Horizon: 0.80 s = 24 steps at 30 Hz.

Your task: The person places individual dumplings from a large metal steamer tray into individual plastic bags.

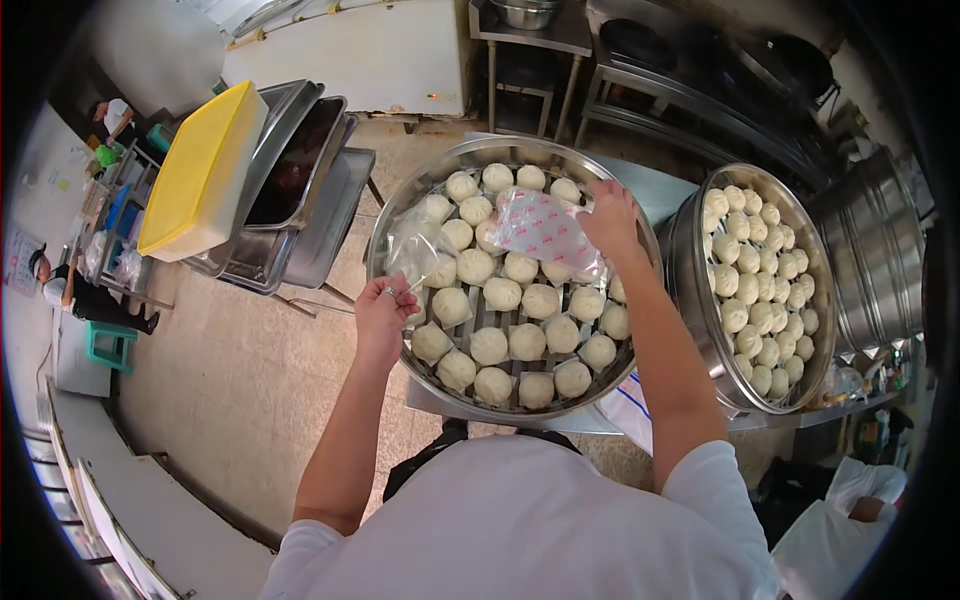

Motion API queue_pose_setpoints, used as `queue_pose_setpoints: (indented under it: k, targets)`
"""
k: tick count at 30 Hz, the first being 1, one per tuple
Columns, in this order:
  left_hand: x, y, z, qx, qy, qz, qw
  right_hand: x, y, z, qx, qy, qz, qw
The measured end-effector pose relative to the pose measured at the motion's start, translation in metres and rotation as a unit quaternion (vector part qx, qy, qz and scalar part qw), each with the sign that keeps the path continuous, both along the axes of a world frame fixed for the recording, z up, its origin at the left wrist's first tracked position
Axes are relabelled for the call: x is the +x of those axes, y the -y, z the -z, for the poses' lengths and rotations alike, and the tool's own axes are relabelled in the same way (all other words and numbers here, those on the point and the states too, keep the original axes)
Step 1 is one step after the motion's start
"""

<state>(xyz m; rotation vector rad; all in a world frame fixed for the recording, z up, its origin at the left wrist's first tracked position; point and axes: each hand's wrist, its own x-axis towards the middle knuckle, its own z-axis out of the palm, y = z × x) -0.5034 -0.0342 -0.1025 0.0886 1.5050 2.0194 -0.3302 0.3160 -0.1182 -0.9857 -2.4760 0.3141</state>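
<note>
A wide round metal steamer tray (400, 190) in front of me holds rows of white steamed buns (502, 294), many on small paper squares. At its left rim my left hand (385, 318) is closed, pinching the edge of a clear plastic bag (418, 248) that hangs over the buns. Near the right rim my right hand (612, 222) grips the end of a plastic bag with pink print (543, 226), which lies across the buns in the middle. Whether the clear and printed plastic are one bag, I cannot tell.
Right of the tray stands a deep steamer (690, 310) full of smaller buns, with stacked metal steamer rings (868, 255) beyond. On the left are metal trays (335, 215) and a yellow-lidded tub (200, 165). Two people are at the far left; another person's arm shows lower right.
</note>
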Motion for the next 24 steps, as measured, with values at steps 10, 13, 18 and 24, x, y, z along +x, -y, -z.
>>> queue_pose_setpoints:
  k: [10,13,18,24]
  targets:
    - [0.015,-0.005,0.009,-0.013,0.041,0.059,0.997,0.081,0.151,0.042,-0.191,0.154,-0.081,0.966]
    - [0.014,-0.009,0.014,-0.021,0.041,0.072,0.996,0.083,0.153,0.022,-0.190,0.185,-0.087,0.960]
    - [0.012,-0.013,0.022,0.014,0.136,0.091,0.986,0.092,0.168,0.012,-0.243,0.178,-0.027,0.953]
    - [0.032,-0.013,0.012,-0.049,0.241,0.264,0.933,0.061,0.196,-0.045,-0.350,-0.144,-0.148,0.914]
